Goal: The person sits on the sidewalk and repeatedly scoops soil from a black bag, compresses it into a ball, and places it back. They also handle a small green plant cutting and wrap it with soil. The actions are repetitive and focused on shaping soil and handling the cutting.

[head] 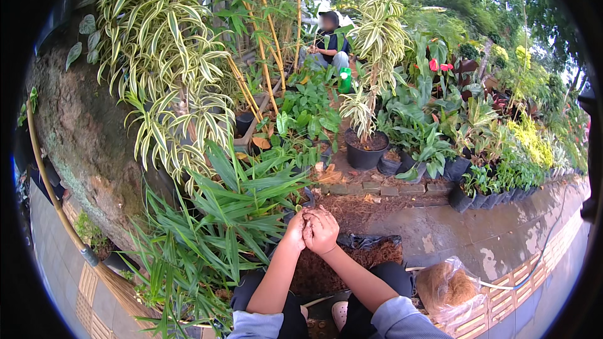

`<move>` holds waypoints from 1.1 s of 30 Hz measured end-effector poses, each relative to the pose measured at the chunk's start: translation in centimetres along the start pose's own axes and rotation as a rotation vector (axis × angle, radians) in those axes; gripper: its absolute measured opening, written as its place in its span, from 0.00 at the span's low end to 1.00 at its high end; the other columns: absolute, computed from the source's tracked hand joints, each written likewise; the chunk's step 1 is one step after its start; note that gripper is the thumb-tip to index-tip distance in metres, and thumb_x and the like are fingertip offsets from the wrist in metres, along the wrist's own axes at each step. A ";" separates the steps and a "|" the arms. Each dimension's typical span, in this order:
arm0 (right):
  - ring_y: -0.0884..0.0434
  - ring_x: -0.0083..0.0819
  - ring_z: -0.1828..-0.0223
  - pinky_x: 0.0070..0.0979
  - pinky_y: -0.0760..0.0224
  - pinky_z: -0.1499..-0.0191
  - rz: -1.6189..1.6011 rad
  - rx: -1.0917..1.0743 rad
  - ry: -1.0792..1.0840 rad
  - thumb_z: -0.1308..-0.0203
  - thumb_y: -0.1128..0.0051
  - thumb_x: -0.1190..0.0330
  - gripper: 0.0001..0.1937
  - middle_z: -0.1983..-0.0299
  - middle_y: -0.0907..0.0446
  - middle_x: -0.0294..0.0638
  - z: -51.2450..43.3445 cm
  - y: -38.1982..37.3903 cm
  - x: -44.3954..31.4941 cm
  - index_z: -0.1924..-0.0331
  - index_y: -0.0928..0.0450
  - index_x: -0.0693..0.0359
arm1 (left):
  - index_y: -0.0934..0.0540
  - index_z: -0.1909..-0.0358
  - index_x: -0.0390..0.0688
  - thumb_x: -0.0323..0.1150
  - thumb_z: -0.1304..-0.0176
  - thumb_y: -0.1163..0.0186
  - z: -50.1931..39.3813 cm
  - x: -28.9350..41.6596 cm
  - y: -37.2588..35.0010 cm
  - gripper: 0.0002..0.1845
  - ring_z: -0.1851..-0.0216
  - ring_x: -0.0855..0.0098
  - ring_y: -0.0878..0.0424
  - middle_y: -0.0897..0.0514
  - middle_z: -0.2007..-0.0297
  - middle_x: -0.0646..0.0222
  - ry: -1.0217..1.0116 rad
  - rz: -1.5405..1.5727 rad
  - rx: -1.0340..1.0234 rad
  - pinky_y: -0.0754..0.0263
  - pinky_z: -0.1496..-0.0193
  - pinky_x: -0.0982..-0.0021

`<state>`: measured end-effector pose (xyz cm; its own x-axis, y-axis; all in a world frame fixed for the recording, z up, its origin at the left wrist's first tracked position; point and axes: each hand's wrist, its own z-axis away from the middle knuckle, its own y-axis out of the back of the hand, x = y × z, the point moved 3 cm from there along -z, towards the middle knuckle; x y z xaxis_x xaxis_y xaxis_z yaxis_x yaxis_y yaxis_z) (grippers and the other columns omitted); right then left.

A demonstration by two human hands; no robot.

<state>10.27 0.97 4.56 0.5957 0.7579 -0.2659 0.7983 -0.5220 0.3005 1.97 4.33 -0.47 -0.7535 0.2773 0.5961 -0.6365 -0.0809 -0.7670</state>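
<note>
My left hand [295, 229] and my right hand [322, 231] are pressed together with fingers curled, dark soil stuck to the skin. Whatever lies between the palms is hidden; a small green tip [298, 207] shows just above the left fingers. Under my forearms, between my knees, sits a heap of brown fibrous planting mix [315, 270] with black plastic sheeting [365, 241] along its far edge. To my right, a clear plastic bag [450, 287] holds tan coconut fibre. Long green leaves of a bushy plant [226, 207] reach close to my left hand.
A straw broom [115, 287] leans at the left by a large rock [89, 141]. Ahead stand a black pot [367, 150] with a variegated plant and several black polybags [471, 197]. A person [327, 44] sits farther back near a green container [345, 81]. A hose [532, 275] crosses the paving.
</note>
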 end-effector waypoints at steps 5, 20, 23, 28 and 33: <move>0.20 0.42 0.63 0.38 0.29 0.50 -0.008 0.003 -0.001 0.52 0.49 0.70 0.08 0.64 0.20 0.44 -0.5 0.1 -0.2 0.68 0.23 0.64 | 0.26 0.68 0.47 0.40 0.30 0.58 -0.8 -0.1 0.7 0.14 0.68 0.77 0.23 0.22 0.70 0.74 0.031 0.052 -0.061 0.25 0.63 0.74; 0.32 0.50 0.45 0.42 0.41 0.41 -0.203 -0.233 -0.210 0.52 0.39 0.68 0.25 0.47 0.32 0.50 -3.2 0.8 -1.7 0.47 0.32 0.62 | 0.31 0.46 0.34 0.57 0.42 0.55 1.6 4.2 -2.5 0.35 0.47 0.56 0.28 0.26 0.47 0.52 0.078 0.158 -0.255 0.37 0.40 0.59; 0.31 0.47 0.46 0.37 0.40 0.41 -0.314 -0.141 -0.362 0.49 0.41 0.71 0.25 0.50 0.31 0.51 -2.5 0.3 -0.6 0.45 0.35 0.66 | 0.31 0.47 0.36 0.57 0.42 0.55 1.9 4.3 -2.7 0.34 0.49 0.59 0.25 0.26 0.47 0.55 0.032 0.035 -0.104 0.35 0.41 0.60; 0.31 0.42 0.46 0.32 0.41 0.41 -0.528 0.006 -0.651 0.47 0.40 0.70 0.27 0.51 0.31 0.52 -1.0 -0.8 -1.1 0.44 0.37 0.70 | 0.29 0.50 0.38 0.51 0.40 0.52 0.8 2.8 -2.2 0.27 0.51 0.61 0.24 0.23 0.50 0.59 0.005 0.097 -0.079 0.33 0.43 0.61; 0.35 0.49 0.42 0.48 0.50 0.37 -0.030 -0.158 -0.341 0.50 0.38 0.62 0.32 0.46 0.34 0.53 -2.4 1.2 -2.4 0.41 0.37 0.63 | 0.26 0.52 0.36 0.43 0.40 0.49 -0.3 2.4 -1.0 0.22 0.52 0.64 0.23 0.21 0.53 0.59 0.018 0.163 -0.215 0.29 0.48 0.65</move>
<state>9.54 -0.57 7.76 0.5887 0.5846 -0.5584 0.8083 -0.4143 0.4183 0.82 5.42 1.67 -0.8389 0.2946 0.4576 -0.4560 0.0785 -0.8865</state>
